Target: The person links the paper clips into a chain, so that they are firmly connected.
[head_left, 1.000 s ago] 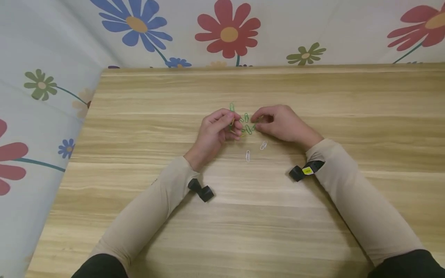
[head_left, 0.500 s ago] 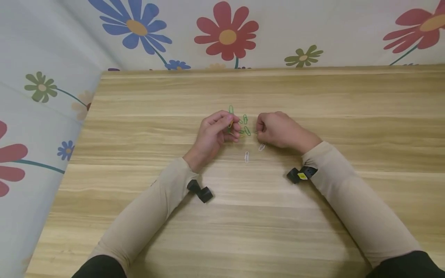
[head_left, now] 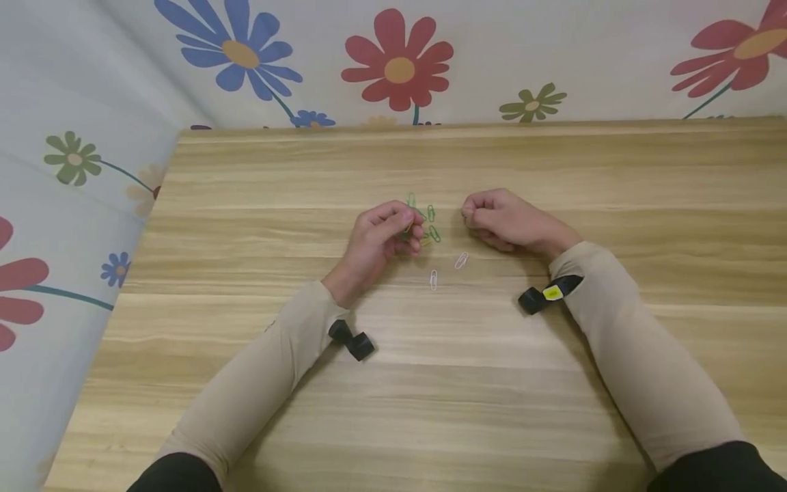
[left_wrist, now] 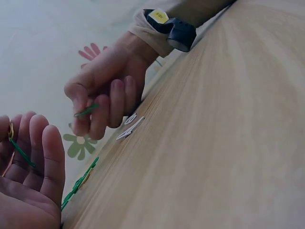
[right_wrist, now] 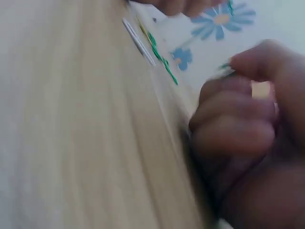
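My left hand (head_left: 376, 236) pinches a yellow paper clip (left_wrist: 11, 130) between thumb and index finger, with a green paper clip (left_wrist: 21, 152) hanging against the fingers in the left wrist view. To its right, my right hand (head_left: 507, 222) is raised a little above the table, thumb and index finger pinching another green paper clip (left_wrist: 86, 110). The other fingers of that hand are curled in. Between the hands, close to the left fingertips, lie several green paper clips (head_left: 434, 234) and a yellow one, partly covered by the left hand.
Two white paper clips, one upper (head_left: 462, 260) and one lower (head_left: 433, 279), lie on the wooden table (head_left: 443, 410) nearer the person. A flower-print curtain (head_left: 467, 61) hangs behind the table's far edge and along its left side. A black camera sits on each wrist.
The right hand has picked up a green paper clip from the table beside the others and drawn it to the right, off the surface. The left hand keeps its hold nearly in place.
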Motion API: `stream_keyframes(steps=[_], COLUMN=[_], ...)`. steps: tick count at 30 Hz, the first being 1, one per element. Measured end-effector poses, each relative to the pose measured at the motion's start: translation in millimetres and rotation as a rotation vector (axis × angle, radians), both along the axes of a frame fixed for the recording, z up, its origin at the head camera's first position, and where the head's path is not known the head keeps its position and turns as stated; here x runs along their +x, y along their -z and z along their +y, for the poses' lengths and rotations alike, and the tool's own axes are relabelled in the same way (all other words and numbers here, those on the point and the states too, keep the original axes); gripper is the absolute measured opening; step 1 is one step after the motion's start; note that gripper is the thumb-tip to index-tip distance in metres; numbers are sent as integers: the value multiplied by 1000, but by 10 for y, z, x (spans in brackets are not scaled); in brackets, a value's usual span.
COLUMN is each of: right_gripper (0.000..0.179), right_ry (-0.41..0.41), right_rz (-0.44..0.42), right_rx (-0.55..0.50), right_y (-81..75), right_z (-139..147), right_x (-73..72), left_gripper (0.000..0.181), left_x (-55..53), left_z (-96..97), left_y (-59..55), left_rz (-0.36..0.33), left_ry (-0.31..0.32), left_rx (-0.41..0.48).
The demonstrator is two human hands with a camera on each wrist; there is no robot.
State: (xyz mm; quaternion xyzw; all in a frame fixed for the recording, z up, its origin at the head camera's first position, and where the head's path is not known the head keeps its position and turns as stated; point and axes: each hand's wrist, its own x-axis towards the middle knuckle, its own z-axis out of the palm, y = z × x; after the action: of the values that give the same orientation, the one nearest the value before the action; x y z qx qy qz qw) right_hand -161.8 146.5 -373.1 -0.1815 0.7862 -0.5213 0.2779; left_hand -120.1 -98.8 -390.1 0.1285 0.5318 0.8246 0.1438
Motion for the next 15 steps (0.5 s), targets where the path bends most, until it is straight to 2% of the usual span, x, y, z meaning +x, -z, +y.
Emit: stream_keyframes(steps=[2, 3, 6, 9, 12, 15], right_gripper=[11, 11, 14, 18, 25, 26], right_ry=[72, 92, 133, 162, 151, 139], right_rz=[-147, -184, -257, -318, -347, -349], right_rx=[-179, -253, -464, -646, -720, -726], right_y=[29, 38, 66, 94, 118, 125], right_z=[55, 69, 42, 15, 2, -14], right_x=[-15, -22, -32, -25, -6, 18], left_gripper=[24, 24, 20, 18, 18, 20], left_x=[-1, 0, 11, 13, 5, -2], left_z=[14, 20, 8, 7, 22, 41], left_y=[5, 4, 5, 8, 20, 25], left_rz=[4, 7, 28, 76, 129, 170], left_ry=[12, 16, 19, 27, 46, 73], left_rx=[-15, -21, -64, -149, -233, -292])
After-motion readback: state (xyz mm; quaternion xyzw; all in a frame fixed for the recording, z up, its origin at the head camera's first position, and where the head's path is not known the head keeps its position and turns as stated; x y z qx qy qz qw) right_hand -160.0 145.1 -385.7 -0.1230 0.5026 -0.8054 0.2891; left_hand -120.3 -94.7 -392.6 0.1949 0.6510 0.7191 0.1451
